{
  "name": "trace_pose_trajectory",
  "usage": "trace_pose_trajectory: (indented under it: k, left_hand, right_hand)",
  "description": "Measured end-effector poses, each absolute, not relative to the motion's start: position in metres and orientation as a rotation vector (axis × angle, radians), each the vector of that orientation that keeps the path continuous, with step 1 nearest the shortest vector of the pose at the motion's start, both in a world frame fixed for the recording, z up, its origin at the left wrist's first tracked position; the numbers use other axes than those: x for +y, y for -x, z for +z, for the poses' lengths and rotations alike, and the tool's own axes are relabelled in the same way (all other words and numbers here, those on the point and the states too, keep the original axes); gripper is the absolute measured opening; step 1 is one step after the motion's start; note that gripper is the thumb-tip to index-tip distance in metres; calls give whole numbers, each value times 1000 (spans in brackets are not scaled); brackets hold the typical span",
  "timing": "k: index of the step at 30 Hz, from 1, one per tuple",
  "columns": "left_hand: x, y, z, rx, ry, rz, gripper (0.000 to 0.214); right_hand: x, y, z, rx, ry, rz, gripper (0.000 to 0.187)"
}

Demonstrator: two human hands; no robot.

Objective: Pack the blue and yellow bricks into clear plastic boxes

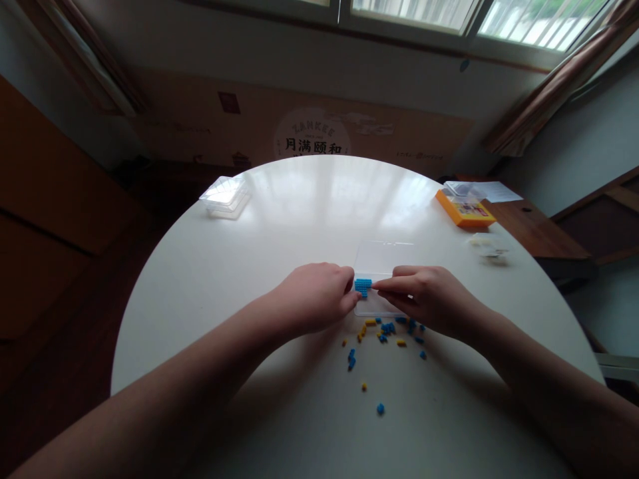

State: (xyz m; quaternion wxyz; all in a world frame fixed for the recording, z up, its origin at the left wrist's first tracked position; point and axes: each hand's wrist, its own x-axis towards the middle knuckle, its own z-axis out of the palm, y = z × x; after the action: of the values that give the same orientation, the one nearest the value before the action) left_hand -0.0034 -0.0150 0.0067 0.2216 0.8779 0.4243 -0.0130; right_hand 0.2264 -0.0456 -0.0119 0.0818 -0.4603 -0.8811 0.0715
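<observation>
Meeting over a clear plastic case (373, 308), the left hand (319, 293) and the right hand (430, 291) flank a compact cluster of small blue bricks (363, 285) at the left side of the case's near half. Left thumb and forefinger curl close together at the cluster's left edge; whether they pinch it or merely brace it cannot be told. Opposite, the right forefinger extends to the cluster's right side, the other fingers bunched around it; any piece between those tips is too small to make out. Careful work here seems to call for a steady left thumb against the rows, light fingertip pressure from the right, and edges squared before pressing, since a sideways shove could skew them. Loose blue pieces (388, 328) and yellow pieces (401, 343) lie scattered on the round white table (224, 293), nearer the wearer, where a dragging right wrist might sweep some aside.
</observation>
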Motion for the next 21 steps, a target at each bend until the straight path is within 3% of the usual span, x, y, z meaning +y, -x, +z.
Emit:
trace_pose_trajectory:
  k: [21]
  left_hand:
    - [-16,2,12,1184,-2397,-76,35]
  right_hand:
    - [-48,-226,-7,-2604,1342,259,24]
